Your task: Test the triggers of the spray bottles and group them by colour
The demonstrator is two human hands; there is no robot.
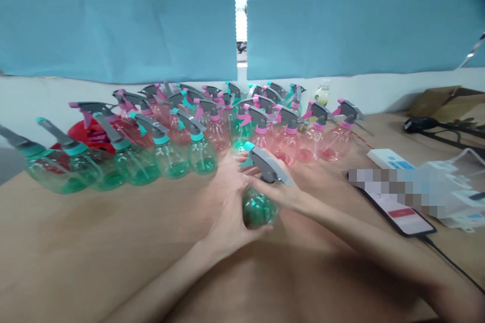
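Green spray bottles (140, 164), five in an angled row, turquoise collars, grey trigger heads; well apart from both hands.

Red object (78, 131), one, partly hidden behind that row; kind not clear.

Left hand (229, 222), one: fingers curved round the lower left side of the held green bottle (261, 209), thumb across the near side by its base; grasping.

Held green bottle, one: between the two palms, in front of the stock, long axis roughly upright; spray head (267, 164) uppermost, nozzle to the left, grey back sloping down to the right. Whether the base meets the table (125, 242) cannot be told.

Right hand (282, 192), one: nearer the spray head, fingers closed about the neck just below it; grip partly hidden, pressure unclear.

Pink spray bottles (287, 146), several, standing beyond the right hand, pink collars.

Phone (396, 212), one, lying face up, cable attached, right of the right forearm.
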